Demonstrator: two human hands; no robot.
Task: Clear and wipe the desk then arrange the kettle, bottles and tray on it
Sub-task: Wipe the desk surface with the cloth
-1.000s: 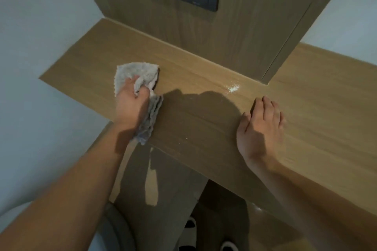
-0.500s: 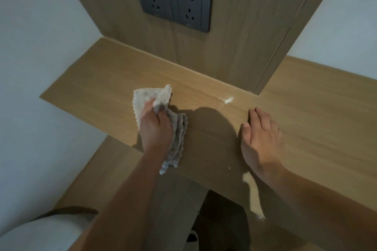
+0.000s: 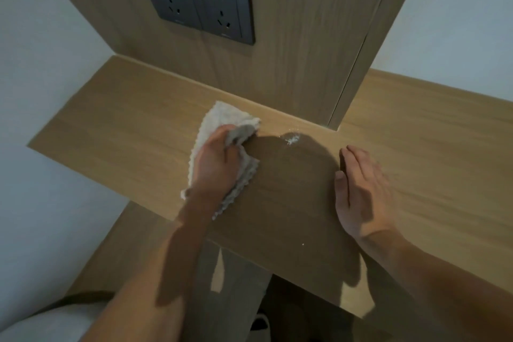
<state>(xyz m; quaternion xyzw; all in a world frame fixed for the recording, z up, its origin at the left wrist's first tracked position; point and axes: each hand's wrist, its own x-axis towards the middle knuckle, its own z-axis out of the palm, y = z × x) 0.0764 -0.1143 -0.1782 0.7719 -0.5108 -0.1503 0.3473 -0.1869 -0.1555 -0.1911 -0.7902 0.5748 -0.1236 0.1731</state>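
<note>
Pale wood-grain laminate covers the desk (image 3: 133,130), a flat slab with a straight front edge and fine lengthwise streaks. An upright panel (image 3: 299,36) of the same laminate rises from its back edge, with a narrow dark vertical seam near its right side.

Cloth (image 3: 222,119): light grey, nubbly weave, scalloped edges, bunched into loose folds. It lies on the desk surface close to the foot of the panel. The left hand (image 3: 215,165) lies on top of it, fingers curled into the folds and gripping the fabric; one corner fans out past the fingertips toward the panel, another hangs back beside the wrist near the desk's front edge.

White powdery speck patch (image 3: 291,138): small, irregular, on the desk just to the right of the cloth, apart from it. A single tiny white fleck (image 3: 302,244) sits nearer the front edge.

Right hand (image 3: 361,189): flat on the desk, palm down, fingers straight and close together, thumb alongside, holding nothing. It is well apart from the cloth, with a dark cast shadow on the desk between the two hands.

Two dark grey rectangular socket plates (image 3: 194,0), matte, sit side by side on the panel above the desk.

Kettle, bottles and tray are not in view.
</note>
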